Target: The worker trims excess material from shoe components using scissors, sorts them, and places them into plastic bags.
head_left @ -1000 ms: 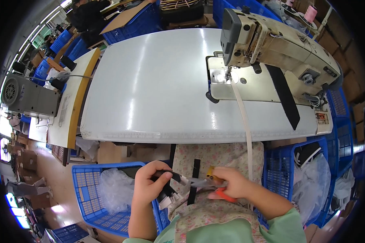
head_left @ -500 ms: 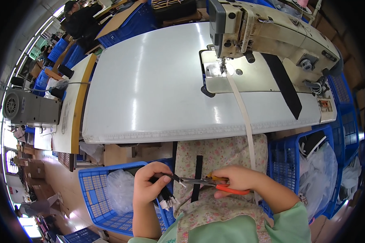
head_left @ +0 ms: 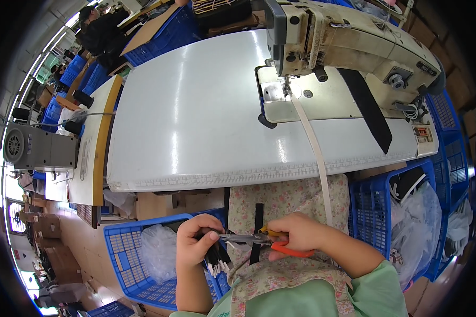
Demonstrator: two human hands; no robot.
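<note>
My left hand [head_left: 194, 240] is closed on a bundle of black strips [head_left: 216, 259] whose white ends hang down below the fingers. Scissors [head_left: 248, 239] with orange and yellow handles are gripped in my right hand [head_left: 304, 233]. Their blades point left and reach the strips beside my left fingertips; whether anything lies between the blades is too small to tell. Behind the scissors, a separate black strip [head_left: 258, 215] lies upright on the floral apron [head_left: 291, 203] over my lap. A long cream tape [head_left: 318, 156] runs from under the sewing machine needle down over the table edge to my lap.
Ahead stands a white table [head_left: 206, 116] with a sewing machine [head_left: 344, 39] at its right. A wide black band [head_left: 367, 111] lies on the machine bed. Blue baskets with clear plastic bags flank me, left basket [head_left: 129, 264] and right basket [head_left: 367, 214]. Another person [head_left: 103, 31] is far left.
The scissors have moved slightly left, closer to my left fingers, and their blades look more closed. The white strip end that stuck out by the blade tips no longer shows there. The view shifted slightly.
</note>
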